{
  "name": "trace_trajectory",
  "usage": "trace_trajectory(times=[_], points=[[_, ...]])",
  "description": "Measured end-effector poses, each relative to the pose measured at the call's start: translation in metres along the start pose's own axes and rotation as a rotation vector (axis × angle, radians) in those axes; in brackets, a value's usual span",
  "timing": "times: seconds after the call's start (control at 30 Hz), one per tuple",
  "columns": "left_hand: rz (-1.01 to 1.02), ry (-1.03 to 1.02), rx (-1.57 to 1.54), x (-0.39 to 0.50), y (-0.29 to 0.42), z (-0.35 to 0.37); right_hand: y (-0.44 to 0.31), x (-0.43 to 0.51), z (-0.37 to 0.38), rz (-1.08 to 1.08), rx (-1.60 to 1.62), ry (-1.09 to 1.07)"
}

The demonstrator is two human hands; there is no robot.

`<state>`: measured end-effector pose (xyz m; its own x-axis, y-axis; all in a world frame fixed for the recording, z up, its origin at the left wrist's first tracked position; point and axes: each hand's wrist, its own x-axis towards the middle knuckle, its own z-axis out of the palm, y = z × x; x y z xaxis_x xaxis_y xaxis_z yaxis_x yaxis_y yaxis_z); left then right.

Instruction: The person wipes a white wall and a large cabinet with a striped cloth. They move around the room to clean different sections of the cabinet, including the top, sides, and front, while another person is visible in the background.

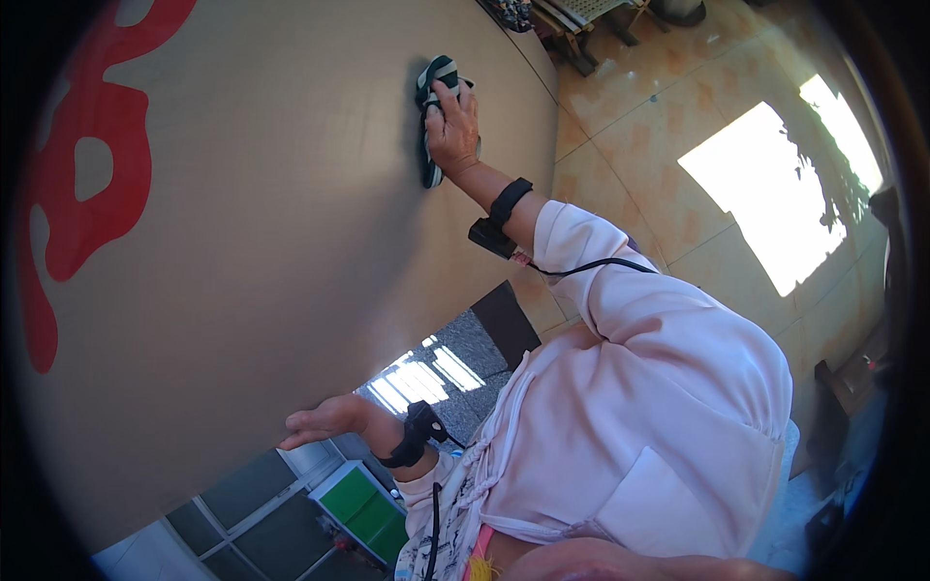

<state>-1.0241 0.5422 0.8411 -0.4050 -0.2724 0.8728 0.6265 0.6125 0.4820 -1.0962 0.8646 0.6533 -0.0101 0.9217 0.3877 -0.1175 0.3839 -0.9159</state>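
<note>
A bunched dark green and white striped cloth lies against a large smooth beige-brown panel. My right hand is closed on this cloth and presses it to the panel, with the arm stretched out. Near the panel's lower edge in the picture, my left hand has its fingers stretched and holds nothing that shows; whether it touches the panel is unclear. Large red painted or stuck-on shapes mark the panel's far left part. Both forearms wear black straps with cables.
Orange-beige floor tiles with sunlit patches stretch along the right. Wooden furniture stands at the top. A speckled grey shiny surface shows between the panel and my body. Below are a framed window or door and a green-and-white box.
</note>
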Motion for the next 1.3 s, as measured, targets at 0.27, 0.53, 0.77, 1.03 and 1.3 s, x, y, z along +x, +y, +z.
trace_trajectory(times=[0.27, 0.53, 0.77, 1.03, 1.3], points=[[0.115, 0.043, 0.166, 0.01, -0.014, -0.011, 0.169, 0.08, 0.054, 0.243, -0.233, -0.003], [-0.049, 0.037, -0.017, 0.007, -0.004, -0.008, 0.205, 0.015, 0.008, 1.11, -0.459, -0.432], [0.079, -0.008, -0.058, 0.011, -0.023, -0.019, 0.144, -0.195, -0.065, 1.82, 0.06, -0.392], [0.134, -0.014, 0.034, -0.004, -0.008, 0.006, 0.057, -0.249, -0.081, 1.851, 0.111, -0.535], [0.206, -0.102, -0.107, -0.008, 0.002, 0.019, -0.05, -0.127, -0.065, 1.008, 0.033, -0.617]])
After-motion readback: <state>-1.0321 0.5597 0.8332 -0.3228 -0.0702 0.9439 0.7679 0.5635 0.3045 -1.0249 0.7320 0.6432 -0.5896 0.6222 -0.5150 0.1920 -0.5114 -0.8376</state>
